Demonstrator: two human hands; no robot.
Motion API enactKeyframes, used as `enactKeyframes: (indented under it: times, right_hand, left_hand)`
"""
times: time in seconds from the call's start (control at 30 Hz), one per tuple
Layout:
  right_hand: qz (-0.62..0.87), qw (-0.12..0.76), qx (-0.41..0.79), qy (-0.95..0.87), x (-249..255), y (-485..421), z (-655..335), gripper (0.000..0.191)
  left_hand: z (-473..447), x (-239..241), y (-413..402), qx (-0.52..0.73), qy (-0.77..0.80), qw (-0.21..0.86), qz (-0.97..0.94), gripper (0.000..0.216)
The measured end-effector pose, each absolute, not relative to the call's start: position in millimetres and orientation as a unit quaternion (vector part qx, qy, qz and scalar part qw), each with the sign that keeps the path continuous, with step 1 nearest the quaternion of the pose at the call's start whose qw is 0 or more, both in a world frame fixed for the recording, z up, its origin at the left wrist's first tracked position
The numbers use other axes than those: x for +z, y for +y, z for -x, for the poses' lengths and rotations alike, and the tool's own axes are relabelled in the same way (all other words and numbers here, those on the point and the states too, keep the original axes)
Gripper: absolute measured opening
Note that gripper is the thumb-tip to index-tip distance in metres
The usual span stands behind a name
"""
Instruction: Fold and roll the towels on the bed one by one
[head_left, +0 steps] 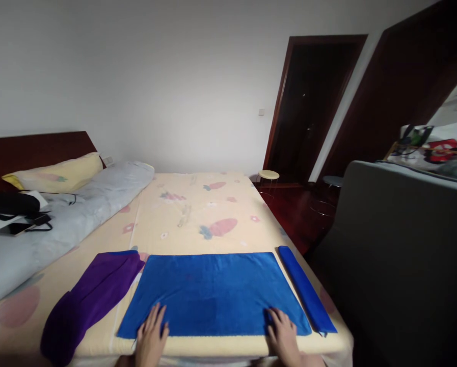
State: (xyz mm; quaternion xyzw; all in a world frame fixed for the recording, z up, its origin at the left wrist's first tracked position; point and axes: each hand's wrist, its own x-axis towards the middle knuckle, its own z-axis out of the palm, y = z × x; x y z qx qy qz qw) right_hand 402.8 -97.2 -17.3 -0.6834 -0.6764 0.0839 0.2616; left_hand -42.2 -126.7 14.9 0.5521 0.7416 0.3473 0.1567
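Pale wall (197,102) at back, w/ a dark door (312,112) toward the R & a small light switch (261,111) next to it. Bed (182,199) fills most of the fg: cream sheet w/ pink fruit & flower prints. Far L: dark headboard (41,148), yellowish pillow (68,173), grey-blue quilt (98,199) w/ black items (10,204) on top, too dim to ID. R of bed: pale-topped stool (268,175) nr the door, 2nd stool (333,180) partly hidden behind a big dark grey panel (396,255); misc. clutter (442,148) beyond that.

Blue cloth (216,290) lies on the bed's near end, b/w a purple cloth (94,300) (L, just beside, slanted, a bit of blue showing at its far end) & a long narrow blue strip (308,290) (R, just beside, folded or rolled, can't tell which).

Blue cloth: approx. rectangular, spread flat, soft-looking, faint creases esp. nr the hands. L hand (152,326) palm down on its near L corner, open, fingers slightly apart. R hand (280,326) on the near edge toward the R corner, part-open, fingers bent; can't tell if fingertips pinch any fabric.
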Motion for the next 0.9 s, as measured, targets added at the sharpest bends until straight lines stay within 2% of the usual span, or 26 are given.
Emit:
enactKeyframes:
  times: [0.07, 0.2, 0.37, 0.5, 0.67, 0.77, 0.9]
  right_hand:
    - [0.713, 0.271, 0.051, -0.644, -31, -109, -439, 0.038]
    - [0.756, 0.266, 0.018, -0.597, -49, -122, -475, 0.044]
    - [0.751, 0.276, -0.029, -0.599, -37, -108, -434, 0.041]
    - [0.660, 0.285, 0.058, -0.693, -9, -81, -345, 0.041]
    - [0.545, 0.228, 0.187, -0.785, 10, -68, -252, 0.058]
    - [0.533, 0.200, 0.201, -0.797, 5, -72, -252, 0.062]
    - [0.586, 0.192, 0.146, -0.774, -14, -84, -318, 0.057]
  left_hand:
    - [79, 9, -145, 0.355, 0.789, 0.094, -0.493, 0.046]
    - [118, -4, -170, 0.291, 0.826, -0.009, -0.483, 0.053]
    - [81, 0, -147, 0.238, 0.818, -0.126, -0.508, 0.056]
    - [-10, 18, -107, 0.207, 0.725, -0.061, -0.654, 0.053]
    - [-109, 23, -77, 0.139, 0.605, 0.108, -0.777, 0.073]
    - [-115, 18, -78, 0.097, 0.582, 0.160, -0.792, 0.080]
    - [-60, 18, -99, 0.080, 0.612, 0.118, -0.778, 0.084]
